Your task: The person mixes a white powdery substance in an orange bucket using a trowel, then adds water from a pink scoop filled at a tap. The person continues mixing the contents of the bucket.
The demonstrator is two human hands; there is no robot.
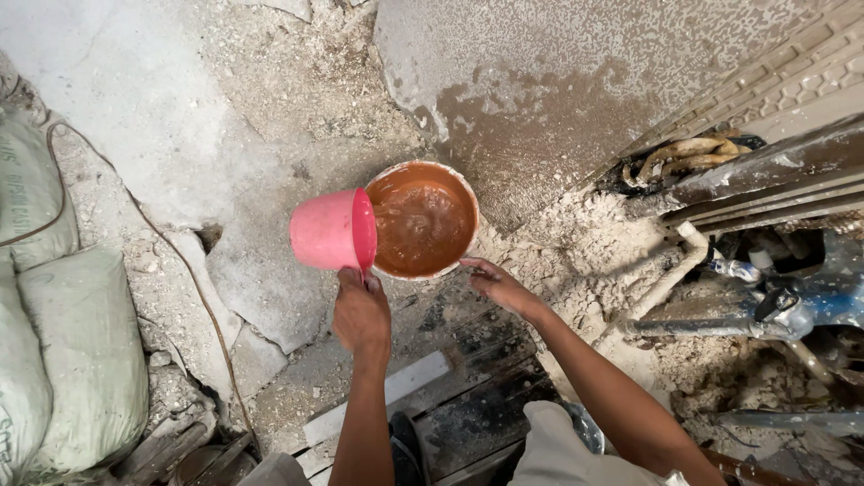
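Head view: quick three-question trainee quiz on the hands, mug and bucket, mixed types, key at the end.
1. True or false: the pink mug is tipped on its side over the bucket.
2. Which hand touches the bucket rim? A) left hand B) right hand C) neither
3. Fill in: the bucket holds ____-coloured water.

Key
1. True; the left hand holds it by the handle, mouth toward the bucket.
2. B; the right hand has its fingertips at the near rim.
3. Brown, a muddy orange-brown.
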